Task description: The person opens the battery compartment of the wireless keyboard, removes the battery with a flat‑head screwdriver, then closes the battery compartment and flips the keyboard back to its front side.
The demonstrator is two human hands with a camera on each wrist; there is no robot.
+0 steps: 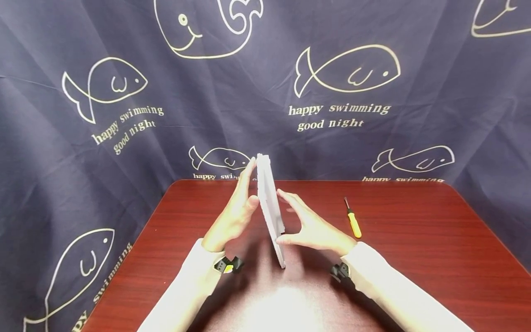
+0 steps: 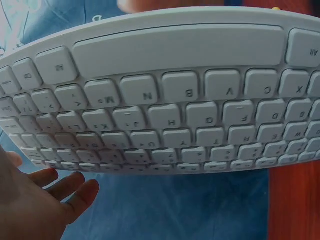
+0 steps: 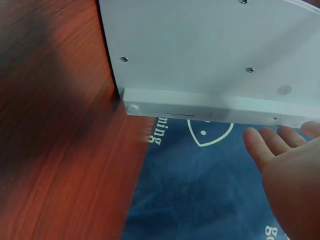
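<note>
A thin white keyboard is upright between the two hands, seen nearly edge-on from the head. Its keys face the left hand. The white back, with small screws and a raised ridge along one edge, faces the right hand. My left hand is at the key side with its fingers extended; its fingertips are beside the keyboard's far edge. On the back side, my right hand has thumb and fingers spread apart, their tips at the keyboard. Exact contact there is hard to tell.
A screwdriver with a yellow and black handle lies on the reddish-brown table, right of the hands. Behind the table hangs a dark blue curtain with fish drawings and lettering. Bright glare falls on the table's near part.
</note>
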